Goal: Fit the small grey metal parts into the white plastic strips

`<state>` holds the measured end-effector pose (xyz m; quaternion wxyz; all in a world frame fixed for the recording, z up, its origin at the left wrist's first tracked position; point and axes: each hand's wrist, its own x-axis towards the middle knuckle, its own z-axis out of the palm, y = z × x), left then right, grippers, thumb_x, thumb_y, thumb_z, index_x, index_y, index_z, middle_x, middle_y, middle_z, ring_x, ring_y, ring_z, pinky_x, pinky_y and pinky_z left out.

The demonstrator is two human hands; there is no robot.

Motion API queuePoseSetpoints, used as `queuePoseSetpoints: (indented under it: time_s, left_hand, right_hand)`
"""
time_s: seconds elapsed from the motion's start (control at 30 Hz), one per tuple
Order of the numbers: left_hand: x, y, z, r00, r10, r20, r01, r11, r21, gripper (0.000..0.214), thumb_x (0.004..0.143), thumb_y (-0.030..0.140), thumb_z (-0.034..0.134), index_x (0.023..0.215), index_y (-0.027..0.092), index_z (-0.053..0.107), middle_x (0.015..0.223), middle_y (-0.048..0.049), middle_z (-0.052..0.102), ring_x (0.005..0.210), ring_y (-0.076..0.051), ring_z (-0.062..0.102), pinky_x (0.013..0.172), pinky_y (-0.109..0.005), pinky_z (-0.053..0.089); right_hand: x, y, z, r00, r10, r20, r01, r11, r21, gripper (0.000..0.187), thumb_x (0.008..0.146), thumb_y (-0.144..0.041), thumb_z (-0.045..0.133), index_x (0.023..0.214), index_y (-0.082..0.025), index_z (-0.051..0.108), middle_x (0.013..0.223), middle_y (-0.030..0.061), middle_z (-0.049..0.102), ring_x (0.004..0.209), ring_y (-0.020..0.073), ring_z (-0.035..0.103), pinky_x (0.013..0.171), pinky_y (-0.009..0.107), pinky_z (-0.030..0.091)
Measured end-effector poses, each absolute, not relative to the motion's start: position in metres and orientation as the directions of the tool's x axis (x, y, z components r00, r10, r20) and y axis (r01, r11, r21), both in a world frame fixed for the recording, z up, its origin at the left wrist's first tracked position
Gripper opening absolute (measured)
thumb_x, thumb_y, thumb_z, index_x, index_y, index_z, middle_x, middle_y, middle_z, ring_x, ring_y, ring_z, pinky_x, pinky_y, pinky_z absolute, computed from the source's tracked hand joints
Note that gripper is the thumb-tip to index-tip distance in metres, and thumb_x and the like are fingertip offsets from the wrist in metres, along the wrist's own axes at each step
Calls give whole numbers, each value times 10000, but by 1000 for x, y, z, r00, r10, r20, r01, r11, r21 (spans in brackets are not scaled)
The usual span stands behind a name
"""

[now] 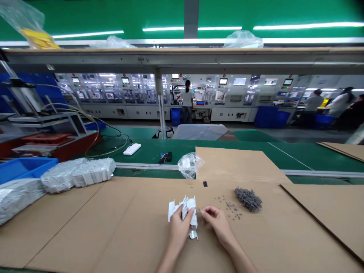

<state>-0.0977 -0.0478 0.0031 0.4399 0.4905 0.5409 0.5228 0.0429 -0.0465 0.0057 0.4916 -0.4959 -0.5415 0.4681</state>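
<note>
While a white plastic part (184, 212) is being gripped by the left hand (179, 227) above a cardboard sheet (113, 227), the right hand (217, 223) is being kept narrowly pinched just beside that part, with anything between its fingertips too small to tell; a heap of small grey pieces (248, 199) is sitting further right of it.

bright, even light is thrown down by white ceiling strip lights (308, 25), and streaks of glare are seen across the green ceiling (85, 15). only faint, soft shadows are cast on the cardboard sheet (99, 227) by the left hand (179, 229) and right hand (217, 223). the long shelf rail (182, 57) is bowed by wide-angle distortion toward the edges, and the distant machines (227, 93) are rendered slightly soft.
</note>
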Motion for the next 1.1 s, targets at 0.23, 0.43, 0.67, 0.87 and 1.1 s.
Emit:
queuePoseSetpoints:
  time_s: [0.23,0.43,0.67,0.87,1.1]
  left_hand:
    - [-109,-38,1,-281,960,14,-10,-17,1000,291,611,431,596,654,173,468,429,82,421,361,-63,417,373,-156,326]
    - [-106,-34,0,-105,990,-92,-311,55,949,315,660,470,525,709,177,421,404,97,412,249,-31,301,280,-146,224]
    - [-96,-43,8,95,988,-125,-153,138,979,340,650,441,559,805,146,493,324,96,398,222,-33,274,244,-140,209]
    - [-93,-44,6,105,986,-133,-157,149,976,307,659,446,549,721,162,452,318,103,366,228,-27,254,237,-132,212]
    - [-93,-48,10,155,982,-111,-225,145,964,283,702,405,521,821,154,469,379,91,390,264,-28,303,258,-125,243]
  right_hand:
    - [43,-44,4,-28,906,422,740,303,-601,136,724,-307,524,818,-248,602,816,51,593,839,236,474,743,370,325]
    - [39,-39,2,-36,917,397,770,279,-574,155,765,-290,471,694,-232,596,727,43,597,794,225,479,730,371,316]
    - [32,-51,6,4,970,243,148,240,-960,203,754,-366,483,775,-172,538,710,42,594,672,171,542,601,257,418]
    - [26,-58,14,-59,960,272,82,276,-958,192,754,-339,497,833,-172,548,738,44,595,688,168,546,625,255,426]
    - [33,-58,18,-26,935,353,269,346,-899,170,766,-316,474,747,-182,577,723,43,579,693,167,533,633,252,418]
